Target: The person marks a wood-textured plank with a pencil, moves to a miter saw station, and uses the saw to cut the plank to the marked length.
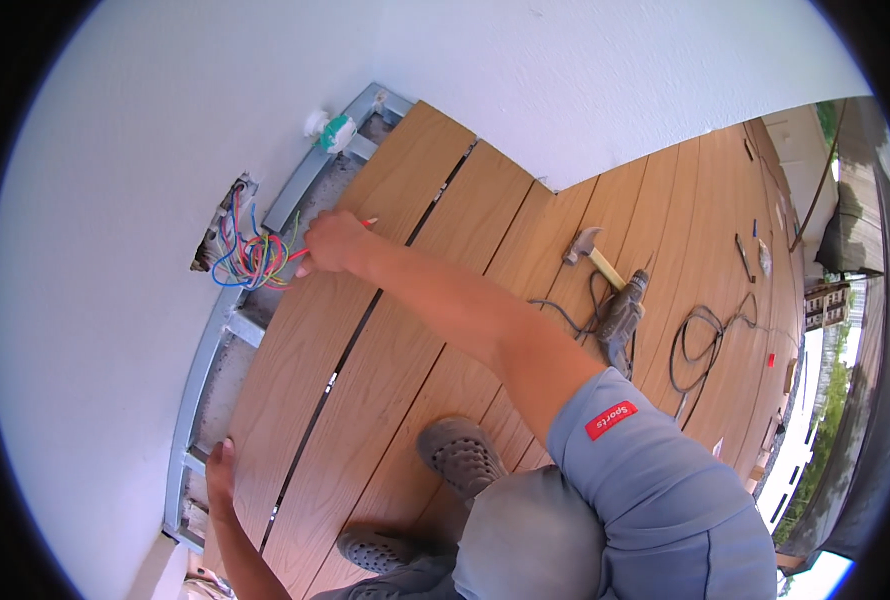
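Observation:
My right hand [335,243] is closed round a slim red pencil [370,222], just above the wall-side decking board [295,330]. Its pale tip points away to the right, and the fingers hide the middle. Beside that hand, a tangle of blue, red and yellow-green wires [255,258] spills from a rough hole in the white wall. Lower down, my left hand [222,478] grips the outer edge of the same wood-look board, its fingers partly hidden. A dark gap with small clips separates this board from its neighbour.
A grey metal frame [197,385] runs along the wall beneath the boards. A green-and-white round fitting [337,133] sits at the wall. On the deck to the right lie a hammer [593,255], a corded drill [622,318] and a looped black cable [700,345].

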Tool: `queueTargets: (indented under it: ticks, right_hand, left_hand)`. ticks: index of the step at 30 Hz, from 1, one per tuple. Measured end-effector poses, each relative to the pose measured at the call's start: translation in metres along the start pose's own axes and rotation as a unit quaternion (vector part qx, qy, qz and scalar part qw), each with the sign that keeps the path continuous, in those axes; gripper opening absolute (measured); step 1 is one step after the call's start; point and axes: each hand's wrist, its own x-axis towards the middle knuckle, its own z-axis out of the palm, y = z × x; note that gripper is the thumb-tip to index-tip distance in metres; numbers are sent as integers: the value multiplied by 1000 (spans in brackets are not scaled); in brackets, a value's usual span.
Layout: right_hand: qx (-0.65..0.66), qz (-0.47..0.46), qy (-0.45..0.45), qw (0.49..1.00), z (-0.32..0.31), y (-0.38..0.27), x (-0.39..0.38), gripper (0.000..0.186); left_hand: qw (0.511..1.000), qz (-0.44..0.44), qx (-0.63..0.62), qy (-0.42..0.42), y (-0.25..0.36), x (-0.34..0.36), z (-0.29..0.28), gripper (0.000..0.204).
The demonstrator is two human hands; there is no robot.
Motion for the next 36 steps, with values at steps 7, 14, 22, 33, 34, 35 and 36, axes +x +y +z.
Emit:
queueTargets:
  ticks: [7, 14, 22, 33, 34, 35, 36]
  right_hand:
    - [7, -11, 10, 1000, -3, 8, -12, 68]
    - [28, 16, -6, 999, -18, -10, -15, 69]
    - [30, -54, 263, 963, 23, 0, -57, 45]
    - [5, 73, 199, 977, 79, -32, -260, 28]
    - [8, 75, 201, 977, 77, -31, -271, 28]
    - [5, 69, 206, 976, 73, -34, -276, 28]
    - [9, 54, 193, 980, 69, -39, -281, 28]
  left_hand:
    - [997, 4, 81, -1, 6, -2, 7, 63]
    - [993, -21, 111, 30, -7, -4, 6, 71]
    - [982, 38, 116, 145, 8, -4, 28, 59]
    - [903, 121, 203, 359, 39, -45, 82, 52]
    - [906, 137, 206, 342, 49, -47, 93, 57]
    - [909, 156, 209, 325, 53, -48, 97, 61]
    - [908, 156, 206, 330, 49, -52, 99, 61]
